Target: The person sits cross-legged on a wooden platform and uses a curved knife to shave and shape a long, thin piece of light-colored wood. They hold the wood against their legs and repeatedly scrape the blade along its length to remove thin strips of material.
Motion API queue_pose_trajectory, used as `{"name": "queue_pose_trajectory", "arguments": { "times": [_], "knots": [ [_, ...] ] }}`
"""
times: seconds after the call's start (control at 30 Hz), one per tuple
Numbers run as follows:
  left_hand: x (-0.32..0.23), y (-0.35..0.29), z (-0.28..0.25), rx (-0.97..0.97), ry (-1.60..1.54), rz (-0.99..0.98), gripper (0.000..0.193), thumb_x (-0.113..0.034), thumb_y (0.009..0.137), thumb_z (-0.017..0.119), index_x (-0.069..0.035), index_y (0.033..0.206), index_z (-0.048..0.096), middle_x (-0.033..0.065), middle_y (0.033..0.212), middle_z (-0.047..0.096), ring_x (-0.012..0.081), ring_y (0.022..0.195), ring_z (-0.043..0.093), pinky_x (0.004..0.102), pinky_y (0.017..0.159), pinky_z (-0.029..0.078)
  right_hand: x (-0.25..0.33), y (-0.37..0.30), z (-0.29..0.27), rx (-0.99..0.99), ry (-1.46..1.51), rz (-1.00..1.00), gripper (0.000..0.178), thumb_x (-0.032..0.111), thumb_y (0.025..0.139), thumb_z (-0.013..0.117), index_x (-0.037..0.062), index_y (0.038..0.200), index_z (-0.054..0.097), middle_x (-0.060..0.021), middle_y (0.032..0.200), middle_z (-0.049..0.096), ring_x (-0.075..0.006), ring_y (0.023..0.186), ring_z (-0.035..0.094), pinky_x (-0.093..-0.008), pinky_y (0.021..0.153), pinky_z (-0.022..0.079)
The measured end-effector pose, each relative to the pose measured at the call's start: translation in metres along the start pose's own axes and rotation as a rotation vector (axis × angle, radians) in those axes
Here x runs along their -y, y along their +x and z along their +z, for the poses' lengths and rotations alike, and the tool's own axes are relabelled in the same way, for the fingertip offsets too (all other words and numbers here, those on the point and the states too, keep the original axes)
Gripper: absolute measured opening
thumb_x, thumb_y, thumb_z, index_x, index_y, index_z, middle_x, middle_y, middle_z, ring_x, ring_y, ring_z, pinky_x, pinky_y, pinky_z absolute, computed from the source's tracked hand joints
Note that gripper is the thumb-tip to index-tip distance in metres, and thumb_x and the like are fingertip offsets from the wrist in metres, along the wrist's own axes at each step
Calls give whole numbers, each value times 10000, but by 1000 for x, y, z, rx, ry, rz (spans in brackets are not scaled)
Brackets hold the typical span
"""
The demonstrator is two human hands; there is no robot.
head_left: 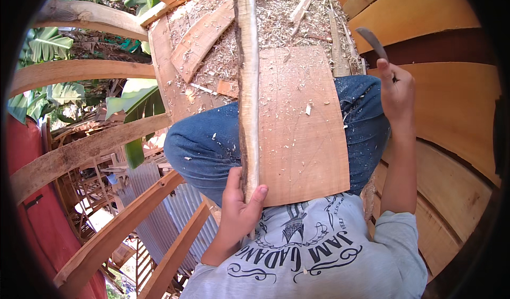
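A long narrow strip of wood [247, 86] with a rough, bark-like left edge stands lengthwise in front of me, its far end past the top of the view. Around its near end my left hand [242, 202] is closed, thumb on the right side. My right hand [397, 89] is raised at the right, wrapped round a knife whose curved blade [372, 43] points up and to the left; the handle is hidden in the fist. Blade and strip are apart. Under the strip, a flat wooden board [303, 134] lies across my lap, with a few shavings on it.
Wood shavings [276, 28] cover the floor ahead, with a curved plank [204, 41] and loose offcuts among them. A wooden rail fence [85, 147] runs along the left, with banana leaves and corrugated sheets beyond. A plank wall [451, 102] stands close on the right.
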State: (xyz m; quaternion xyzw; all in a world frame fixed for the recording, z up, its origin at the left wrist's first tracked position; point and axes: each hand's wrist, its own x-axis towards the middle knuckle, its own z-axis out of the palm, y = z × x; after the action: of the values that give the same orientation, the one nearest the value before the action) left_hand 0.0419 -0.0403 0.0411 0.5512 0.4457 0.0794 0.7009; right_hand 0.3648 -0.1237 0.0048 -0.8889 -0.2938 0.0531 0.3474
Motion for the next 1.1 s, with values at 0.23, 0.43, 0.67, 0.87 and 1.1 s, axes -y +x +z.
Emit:
{"name": "queue_pose_trajectory", "arguments": {
  "times": [0.23, 0.43, 0.67, 0.87, 1.1],
  "knots": [
    [-26, 9, -6, 148, -294, -51, 362, -67, 892, 583, 33, 1179, 385, 30, 761, 516, 21, 449, 424, 165, 379, 350, 18, -62, 34, 321, 96, 5, 589, 540, 824, 595, -17, 636, 556, -197, 514, 467, -365, 488, 506, -377, 480, 398],
    [-32, 13, 1, 202, -366, -84, 330, -49, 877, 598, 21, 1134, 403, 45, 817, 517, 46, 488, 472, 180, 418, 385, 49, -92, 39, 459, 232, -221, 537, 535, 774, 654, 21, 645, 571, -164, 522, 505, -330, 490, 558, -367, 447, 414],
    [-20, 0, 22, 178, 155, 242, 292, -83, 889, 604, 25, 1104, 438, 97, 949, 589, 147, 806, 592, 257, 699, 459, 55, -57, 25, 192, 54, -373, 570, 571, 763, 645, 37, 601, 532, -115, 487, 493, -304, 463, 543, -358, 426, 401],
    [-30, -2, 17, 237, -166, -127, 381, -132, 882, 626, 36, 1157, 423, 72, 871, 580, 130, 784, 574, 249, 697, 457, 64, -69, 16, 330, 52, -489, 598, 604, 735, 652, 43, 583, 512, -104, 485, 491, -287, 437, 534, -349, 414, 398],
    [-24, 0, 25, 194, -160, -20, 361, -138, 877, 636, 27, 1127, 435, 71, 892, 563, 110, 810, 542, 254, 697, 446, 59, -76, 25, 372, 49, -367, 582, 606, 685, 686, 74, 567, 481, -90, 482, 473, -278, 438, 542, -351, 414, 408]
  ]
}}
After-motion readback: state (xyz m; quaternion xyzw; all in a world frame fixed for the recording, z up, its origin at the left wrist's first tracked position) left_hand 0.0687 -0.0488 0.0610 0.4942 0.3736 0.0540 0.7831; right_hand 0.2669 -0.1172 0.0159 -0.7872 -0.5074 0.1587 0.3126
